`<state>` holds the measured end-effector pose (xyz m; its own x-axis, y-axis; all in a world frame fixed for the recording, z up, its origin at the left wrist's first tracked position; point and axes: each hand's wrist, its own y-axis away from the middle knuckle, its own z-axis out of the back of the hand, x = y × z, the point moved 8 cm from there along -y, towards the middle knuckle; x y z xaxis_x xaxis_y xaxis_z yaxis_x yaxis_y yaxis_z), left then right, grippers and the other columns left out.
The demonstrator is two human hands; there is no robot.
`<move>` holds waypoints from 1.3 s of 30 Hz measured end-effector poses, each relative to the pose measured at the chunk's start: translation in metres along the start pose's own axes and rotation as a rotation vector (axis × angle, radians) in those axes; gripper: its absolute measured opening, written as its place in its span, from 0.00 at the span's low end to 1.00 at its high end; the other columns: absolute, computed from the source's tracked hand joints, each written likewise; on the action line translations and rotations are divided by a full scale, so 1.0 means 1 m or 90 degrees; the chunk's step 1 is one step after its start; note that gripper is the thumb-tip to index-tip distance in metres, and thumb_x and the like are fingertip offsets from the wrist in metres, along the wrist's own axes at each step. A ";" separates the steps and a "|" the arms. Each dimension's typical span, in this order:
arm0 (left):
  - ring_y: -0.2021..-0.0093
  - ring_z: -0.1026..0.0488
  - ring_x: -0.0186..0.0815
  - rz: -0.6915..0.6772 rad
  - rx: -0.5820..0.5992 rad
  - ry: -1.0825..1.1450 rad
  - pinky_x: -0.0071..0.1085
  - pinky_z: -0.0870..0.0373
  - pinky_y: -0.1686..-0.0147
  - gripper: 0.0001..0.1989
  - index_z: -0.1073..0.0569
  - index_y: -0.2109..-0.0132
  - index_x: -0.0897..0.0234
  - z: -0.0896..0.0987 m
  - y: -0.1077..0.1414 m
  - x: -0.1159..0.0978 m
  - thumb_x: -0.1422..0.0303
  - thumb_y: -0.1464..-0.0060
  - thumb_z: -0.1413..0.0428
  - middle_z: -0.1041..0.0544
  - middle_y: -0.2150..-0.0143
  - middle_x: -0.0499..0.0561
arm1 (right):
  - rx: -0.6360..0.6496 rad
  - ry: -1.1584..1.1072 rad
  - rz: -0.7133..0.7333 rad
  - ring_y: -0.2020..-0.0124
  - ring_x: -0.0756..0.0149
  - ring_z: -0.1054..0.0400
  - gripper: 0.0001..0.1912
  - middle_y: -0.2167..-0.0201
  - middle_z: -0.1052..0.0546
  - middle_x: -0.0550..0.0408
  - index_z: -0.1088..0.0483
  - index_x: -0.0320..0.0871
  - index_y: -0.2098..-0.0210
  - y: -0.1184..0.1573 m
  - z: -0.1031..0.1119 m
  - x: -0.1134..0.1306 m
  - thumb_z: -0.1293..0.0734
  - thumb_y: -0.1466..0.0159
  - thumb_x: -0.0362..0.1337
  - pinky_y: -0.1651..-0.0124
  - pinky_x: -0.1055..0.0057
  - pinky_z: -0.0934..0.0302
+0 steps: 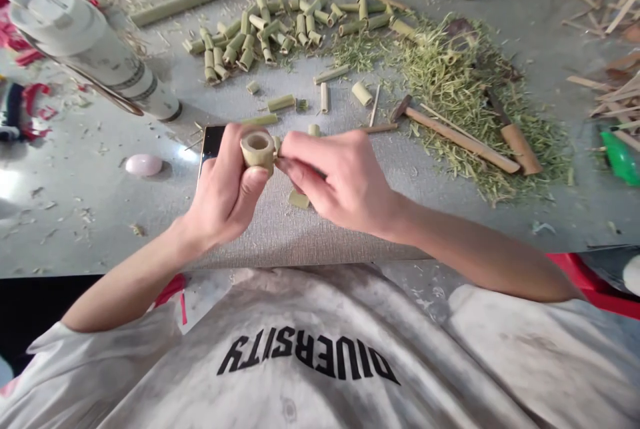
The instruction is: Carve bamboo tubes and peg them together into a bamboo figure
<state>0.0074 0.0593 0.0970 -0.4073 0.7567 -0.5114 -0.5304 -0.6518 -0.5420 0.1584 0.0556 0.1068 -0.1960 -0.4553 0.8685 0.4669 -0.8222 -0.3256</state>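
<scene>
I have the left hand (220,192) wrapped firmly round a hollow bamboo cup (258,157), thumb on its near side, held up over the tabletop (100,209). The cup's long axis stands roughly upright, its open mouth turned up toward my head camera. The right hand (345,179) comes in from the right, thumb and finger drawn together just beside the cup's right wall, by a small pale stub; whether that grip has the stub between its tips, I can't tell. A short bamboo offcut (299,199) lies beneath the right fingers, nearer that hand than the left.
</scene>
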 end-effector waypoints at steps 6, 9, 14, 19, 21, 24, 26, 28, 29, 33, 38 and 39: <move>0.71 0.28 0.36 0.017 -0.015 0.062 0.35 0.31 0.74 0.18 0.27 0.46 0.59 0.000 -0.004 0.008 0.49 0.20 0.48 0.23 0.60 0.53 | 0.041 -0.177 -0.186 0.77 0.70 0.45 0.13 0.76 0.34 0.61 0.37 0.48 0.65 0.001 -0.014 -0.020 0.39 0.22 0.40 0.74 0.71 0.47; 0.77 0.39 0.32 0.125 0.037 0.187 0.32 0.38 0.79 0.16 0.29 0.49 0.58 -0.007 -0.002 0.008 0.52 0.18 0.51 0.35 0.69 0.45 | -0.065 0.154 0.022 0.72 0.68 0.44 0.15 0.76 0.39 0.60 0.38 0.47 0.69 0.000 0.003 0.005 0.36 0.24 0.36 0.68 0.71 0.50; 0.67 0.24 0.38 -0.064 -0.042 -0.019 0.35 0.26 0.70 0.19 0.28 0.43 0.60 0.004 -0.004 0.000 0.49 0.20 0.50 0.21 0.56 0.56 | 0.027 -0.076 -0.084 0.75 0.71 0.44 0.14 0.76 0.33 0.60 0.36 0.47 0.66 0.001 -0.005 -0.006 0.37 0.22 0.40 0.71 0.72 0.48; 0.67 0.25 0.39 0.000 0.042 0.077 0.37 0.27 0.68 0.24 0.29 0.48 0.58 -0.007 -0.008 0.019 0.42 0.22 0.49 0.22 0.58 0.55 | 0.087 -0.274 -0.227 0.79 0.72 0.45 0.14 0.76 0.31 0.62 0.36 0.47 0.64 0.007 -0.020 -0.024 0.38 0.21 0.43 0.75 0.73 0.46; 0.72 0.32 0.35 0.101 0.068 0.178 0.35 0.31 0.72 0.20 0.31 0.49 0.57 -0.011 -0.006 0.020 0.45 0.21 0.48 0.28 0.64 0.49 | -0.018 -0.005 -0.084 0.75 0.70 0.42 0.15 0.75 0.32 0.60 0.37 0.47 0.67 0.003 -0.001 -0.012 0.38 0.21 0.39 0.70 0.72 0.46; 0.74 0.39 0.32 0.129 0.082 0.238 0.32 0.37 0.76 0.15 0.32 0.50 0.56 -0.013 -0.002 0.011 0.51 0.18 0.51 0.37 0.67 0.45 | -0.062 0.264 0.081 0.70 0.67 0.42 0.15 0.75 0.36 0.59 0.36 0.47 0.68 0.005 0.004 0.006 0.38 0.22 0.35 0.65 0.70 0.47; 0.71 0.34 0.33 0.071 0.044 0.161 0.32 0.36 0.74 0.12 0.30 0.45 0.57 -0.008 -0.003 0.009 0.54 0.19 0.48 0.31 0.62 0.48 | -0.057 0.212 0.072 0.70 0.67 0.42 0.15 0.75 0.35 0.59 0.36 0.47 0.67 0.005 0.004 0.004 0.38 0.22 0.37 0.65 0.69 0.48; 0.68 0.28 0.34 -0.093 -0.012 0.015 0.32 0.31 0.71 0.13 0.31 0.41 0.58 -0.003 -0.005 0.002 0.56 0.20 0.47 0.24 0.55 0.53 | 0.004 -0.002 -0.049 0.74 0.68 0.43 0.15 0.75 0.33 0.59 0.36 0.48 0.66 0.004 -0.003 -0.012 0.38 0.21 0.42 0.68 0.70 0.47; 0.68 0.26 0.35 -0.184 -0.022 -0.018 0.32 0.30 0.71 0.14 0.32 0.40 0.59 -0.004 -0.004 -0.003 0.55 0.20 0.48 0.22 0.57 0.53 | 0.057 -0.132 -0.132 0.76 0.69 0.44 0.15 0.75 0.32 0.59 0.37 0.48 0.65 0.006 -0.012 -0.022 0.39 0.21 0.45 0.71 0.70 0.47; 0.71 0.28 0.34 -0.118 0.029 0.007 0.32 0.28 0.73 0.14 0.32 0.43 0.58 -0.012 -0.008 0.008 0.53 0.19 0.50 0.23 0.60 0.51 | 0.083 -0.238 -0.227 0.78 0.69 0.45 0.15 0.76 0.32 0.60 0.37 0.49 0.65 0.009 -0.020 -0.032 0.39 0.22 0.46 0.74 0.70 0.47; 0.75 0.37 0.29 0.067 0.077 0.138 0.28 0.35 0.78 0.13 0.31 0.48 0.58 -0.013 -0.003 0.004 0.56 0.17 0.52 0.31 0.66 0.46 | -0.065 0.217 0.065 0.70 0.66 0.45 0.16 0.76 0.39 0.58 0.38 0.48 0.69 0.008 0.004 -0.003 0.36 0.24 0.39 0.67 0.68 0.51; 0.74 0.34 0.30 0.031 0.058 0.115 0.29 0.33 0.77 0.13 0.31 0.46 0.58 -0.010 -0.004 0.001 0.55 0.17 0.52 0.29 0.64 0.48 | -0.062 0.196 0.070 0.70 0.66 0.44 0.15 0.76 0.38 0.58 0.37 0.48 0.69 0.008 0.004 -0.002 0.36 0.24 0.40 0.67 0.68 0.51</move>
<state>0.0165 0.0619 0.0919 -0.2989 0.6975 -0.6512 -0.5818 -0.6742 -0.4550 0.1662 0.0510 0.1039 -0.4073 -0.6123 0.6777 0.4185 -0.7846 -0.4574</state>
